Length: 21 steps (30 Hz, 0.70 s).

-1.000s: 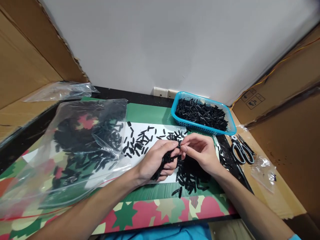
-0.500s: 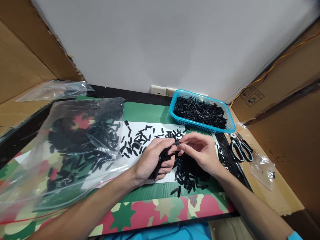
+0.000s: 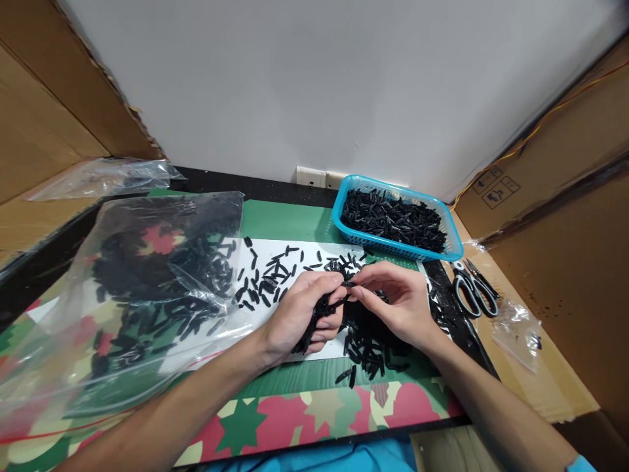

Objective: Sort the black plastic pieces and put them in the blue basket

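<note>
Left hand: the left hand (image 3: 304,313) stays curled shut around a bunch of black pieces (image 3: 319,314) above the desk (image 3: 295,406).
Right hand: the right hand (image 3: 393,298) pinches one small black piece (image 3: 348,286) at the left fingertips.
Change: right fingers spread slightly; hands barely shift.
Nearby: loose pile (image 3: 368,341), blue basket (image 3: 455,249).

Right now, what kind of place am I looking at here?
Likely a small hand-assembly or sorting bench walled in with cardboard. A blue basket and a clear plastic bag hold small black parts; the left hand cups a handful while the right hand pinches one. Scissors lie nearby.
</note>
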Each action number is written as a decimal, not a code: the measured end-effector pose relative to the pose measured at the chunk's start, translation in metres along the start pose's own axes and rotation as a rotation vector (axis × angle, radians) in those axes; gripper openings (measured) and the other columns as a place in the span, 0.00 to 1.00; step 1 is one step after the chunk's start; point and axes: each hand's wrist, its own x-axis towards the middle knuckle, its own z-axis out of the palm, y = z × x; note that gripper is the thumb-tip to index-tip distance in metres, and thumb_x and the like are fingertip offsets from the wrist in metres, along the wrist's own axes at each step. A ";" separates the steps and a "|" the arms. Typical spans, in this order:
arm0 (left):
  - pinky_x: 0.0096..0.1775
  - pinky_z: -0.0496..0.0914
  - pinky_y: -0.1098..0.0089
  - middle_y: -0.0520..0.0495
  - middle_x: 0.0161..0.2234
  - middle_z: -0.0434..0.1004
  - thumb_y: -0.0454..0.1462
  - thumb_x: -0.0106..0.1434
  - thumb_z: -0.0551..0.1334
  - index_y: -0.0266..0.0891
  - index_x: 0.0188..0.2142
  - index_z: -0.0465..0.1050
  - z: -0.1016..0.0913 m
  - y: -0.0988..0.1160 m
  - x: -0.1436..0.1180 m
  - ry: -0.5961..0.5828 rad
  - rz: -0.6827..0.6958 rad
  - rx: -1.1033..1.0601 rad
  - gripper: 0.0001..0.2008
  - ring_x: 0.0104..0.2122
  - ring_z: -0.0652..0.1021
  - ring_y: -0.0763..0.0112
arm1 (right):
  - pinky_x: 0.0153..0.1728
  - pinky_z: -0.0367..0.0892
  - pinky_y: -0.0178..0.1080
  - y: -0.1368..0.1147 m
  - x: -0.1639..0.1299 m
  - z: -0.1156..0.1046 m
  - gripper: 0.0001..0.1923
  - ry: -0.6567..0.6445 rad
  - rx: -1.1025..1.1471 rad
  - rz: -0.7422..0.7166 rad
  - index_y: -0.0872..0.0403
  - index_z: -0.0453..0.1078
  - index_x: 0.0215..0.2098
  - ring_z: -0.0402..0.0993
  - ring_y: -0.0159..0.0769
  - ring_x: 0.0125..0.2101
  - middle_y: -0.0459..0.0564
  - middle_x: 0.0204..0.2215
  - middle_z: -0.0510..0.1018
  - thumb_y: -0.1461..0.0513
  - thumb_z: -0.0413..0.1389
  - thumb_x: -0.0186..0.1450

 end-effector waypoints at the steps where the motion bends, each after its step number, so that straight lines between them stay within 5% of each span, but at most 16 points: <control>1: 0.11 0.51 0.83 0.59 0.15 0.57 0.50 0.71 0.59 0.43 0.28 0.60 0.000 0.000 0.000 -0.004 0.003 0.002 0.19 0.12 0.54 0.80 | 0.36 0.82 0.35 0.000 -0.001 0.000 0.05 -0.003 -0.031 -0.026 0.51 0.80 0.42 0.84 0.33 0.32 0.48 0.35 0.85 0.63 0.67 0.68; 21: 0.11 0.50 0.83 0.60 0.16 0.57 0.54 0.69 0.61 0.43 0.29 0.60 -0.004 -0.002 0.000 -0.016 -0.018 0.030 0.22 0.13 0.53 0.81 | 0.37 0.83 0.36 -0.006 0.000 -0.001 0.06 -0.033 -0.389 -0.405 0.53 0.80 0.42 0.88 0.37 0.33 0.51 0.36 0.89 0.68 0.64 0.69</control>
